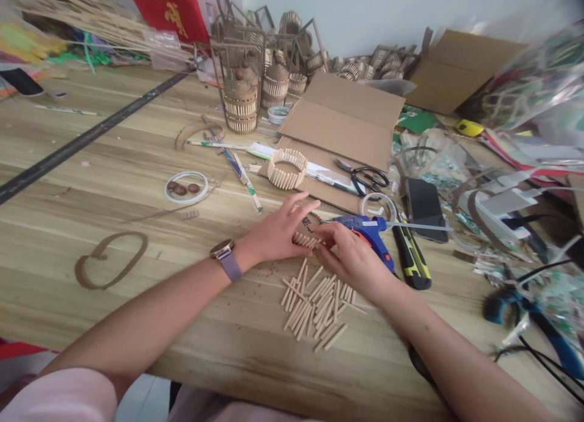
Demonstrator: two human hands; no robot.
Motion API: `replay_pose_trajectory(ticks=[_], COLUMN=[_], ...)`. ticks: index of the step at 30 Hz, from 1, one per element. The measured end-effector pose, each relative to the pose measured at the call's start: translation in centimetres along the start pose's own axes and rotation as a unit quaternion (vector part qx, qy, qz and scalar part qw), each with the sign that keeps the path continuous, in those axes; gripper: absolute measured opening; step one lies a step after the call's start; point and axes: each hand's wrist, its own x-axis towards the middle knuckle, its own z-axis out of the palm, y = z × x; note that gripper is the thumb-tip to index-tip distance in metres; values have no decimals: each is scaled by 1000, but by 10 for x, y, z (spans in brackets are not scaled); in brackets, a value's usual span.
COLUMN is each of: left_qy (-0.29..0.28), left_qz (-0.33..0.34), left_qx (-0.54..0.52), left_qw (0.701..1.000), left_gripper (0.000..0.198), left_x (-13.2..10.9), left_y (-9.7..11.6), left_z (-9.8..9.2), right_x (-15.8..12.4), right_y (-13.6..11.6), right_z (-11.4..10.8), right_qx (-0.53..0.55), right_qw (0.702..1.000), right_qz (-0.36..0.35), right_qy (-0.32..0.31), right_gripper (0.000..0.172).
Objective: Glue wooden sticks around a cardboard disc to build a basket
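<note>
Left of the blue plastic glue gun [374, 227], the left hand [274, 233] curls around a partly hidden, dark-printed brown cardboard disc [308, 225] edged with pale wooden sticks [305, 241]; whether the right hand's [349, 252] bent fingers pinch one, I cannot tell.

Watching remotely, I see my left arm [168, 315] reaching in from the lower left, my right arm [438, 340] from the lower right; the left hand [276, 232] arches, thumb and fingers apart, just beside the right hand [350, 255], its fingers bunched
</note>
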Motion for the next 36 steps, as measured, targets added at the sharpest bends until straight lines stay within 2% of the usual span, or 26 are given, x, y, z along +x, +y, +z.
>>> replay_pose_trajectory(ticks=[6,10,12,15,20,23,26,29,32,36], left_qy=[-4,-7,0,15,29,31,31,29,29,36], left_qz=[-6,-25,-25,-21,-15,-21,-31,-36,-33,-28], left_qx=[5,13,12,11,27,38,43,40,29,15], left_qw=[1000,1000,1000,1000,999,999,998,998,999,999], left_gripper=[91,91,95,102,108,109,107,104,105,104], left_x=[0,0,-1,-1,0,0,-1,-1,-1,-2], left_y=[2,7,8,9,9,10,11,11,10,8], left_z=[-1,-3,-4,-4,-1,0,0,-1,-1,-2], right_x=[3,4,-2,-17,-43,-46,-42,-40,-41,-42], right_y=[-4,-4,2,18,40,40,37,35,31,24], right_z=[-10,-35,-47,-60,-62,-54,-47,-45,-47,-49], right_qx=[-14,-31,-62,-117,-156,-142,-133,-93,-52,108], right_qw=[1000,999,995,981,954,934,914,913,912,899], right_qz=[13,29,66,147,255,324,376,394,407,412], right_qy=[-13,3,28,50,-1,-57,-73,-55,12,105], right_gripper=[25,13,10,19,37,43,45,44,39,33])
